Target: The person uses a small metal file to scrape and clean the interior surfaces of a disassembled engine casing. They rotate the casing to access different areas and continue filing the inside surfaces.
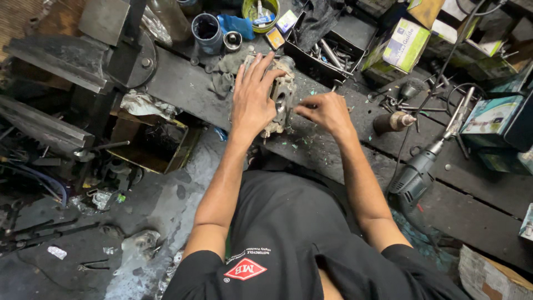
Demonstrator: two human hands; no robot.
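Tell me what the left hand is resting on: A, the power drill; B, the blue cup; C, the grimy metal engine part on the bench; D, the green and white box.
C: the left hand lies flat, fingers spread, on the grimy metal engine part on the workbench, while the power drill lies apart to the right.

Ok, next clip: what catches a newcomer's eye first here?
The left hand lies flat on a grimy metal engine part at the middle of the dark workbench, while the right hand pinches something small beside it. At the right lies a grey power drill.
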